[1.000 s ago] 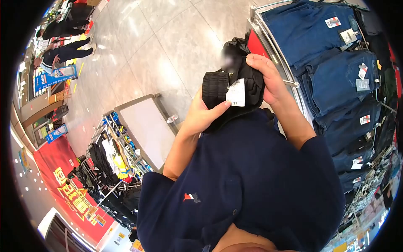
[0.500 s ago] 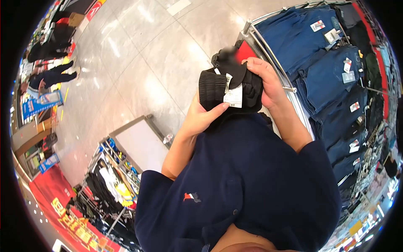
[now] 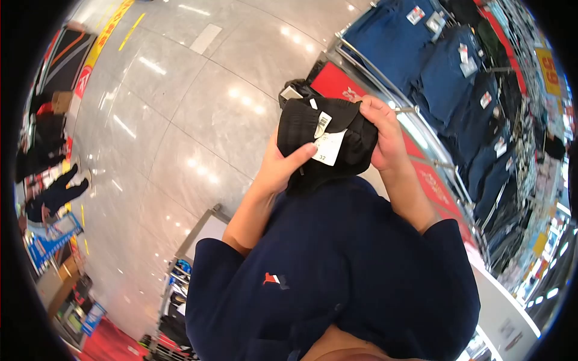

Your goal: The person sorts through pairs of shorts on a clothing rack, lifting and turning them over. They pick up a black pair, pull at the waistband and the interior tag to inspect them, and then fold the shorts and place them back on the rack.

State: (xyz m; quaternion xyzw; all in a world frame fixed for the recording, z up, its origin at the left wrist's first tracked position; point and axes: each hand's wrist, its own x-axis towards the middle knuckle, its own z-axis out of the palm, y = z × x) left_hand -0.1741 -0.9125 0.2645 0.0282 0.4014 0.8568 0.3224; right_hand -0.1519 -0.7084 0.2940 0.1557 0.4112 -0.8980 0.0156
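Black elastic-waist pants [image 3: 355, 150] are bunched up in front of my chest, between both hands. My left hand [image 3: 278, 163] grips the gathered waistband from the left side, its thumb lying on a white paper tag [image 3: 331, 150] printed with "32". A smaller white label [image 3: 323, 124] sticks up beside that tag at the inside of the waistband. On the other side, my right hand [image 3: 386, 133] pinches the upper right edge of the fabric between thumb and fingers. Most of the left fingers are hidden behind the cloth. Whether the legs are long or short cannot be seen.
To the right stands a metal display rack [image 3: 385, 87] with blue jeans [image 3: 409, 48] bearing tags. A red panel [image 3: 337, 84] is at its near end. A second rack [image 3: 171, 295] of clothes is at lower left. A person's dark-clad legs [image 3: 57, 189] show far left.
My view has turned and shifted along the rack, so more of the red panel shows. The pants stay in both hands, with the tag tilted a little differently and its number plainer.
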